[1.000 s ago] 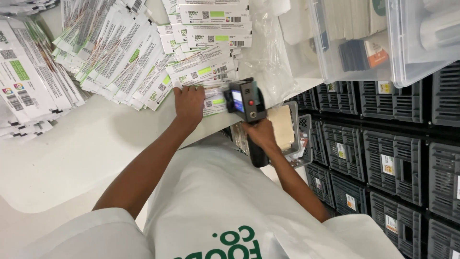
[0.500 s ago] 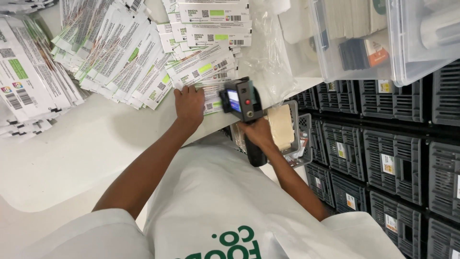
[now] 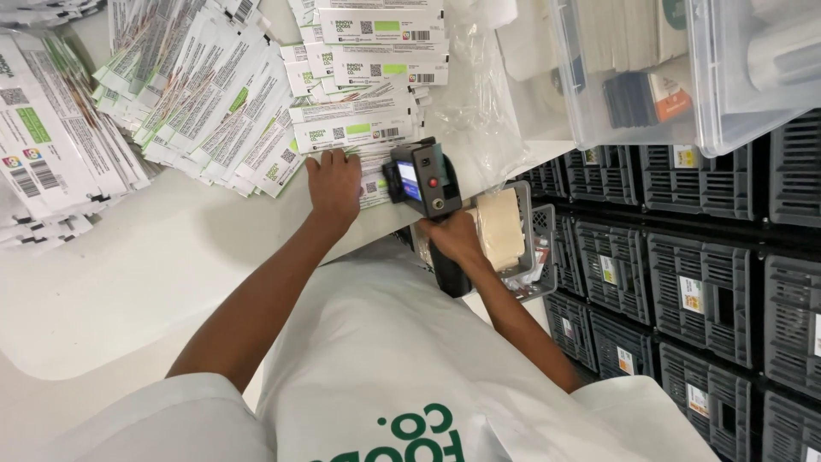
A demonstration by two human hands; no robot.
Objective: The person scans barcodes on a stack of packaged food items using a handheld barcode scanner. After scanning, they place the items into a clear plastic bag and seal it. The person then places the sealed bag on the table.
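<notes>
Many labels (image 3: 256,94) fanned in rows across the table (image 3: 103,291), none visibly set apart as finished. Head view: left hand (image 3: 334,184) flat, fingers spread narrowly, pinning the nearest label (image 3: 373,175) at table's edge. Right hand (image 3: 453,239) wrapped around a black handheld printer (image 3: 421,181), its head touching that white, green-marked strip. Progress: hard to judge.

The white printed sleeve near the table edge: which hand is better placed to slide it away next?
Probably left. The left hand lies flat on the white printed sleeve, while the right hand grips the handheld device.
</notes>
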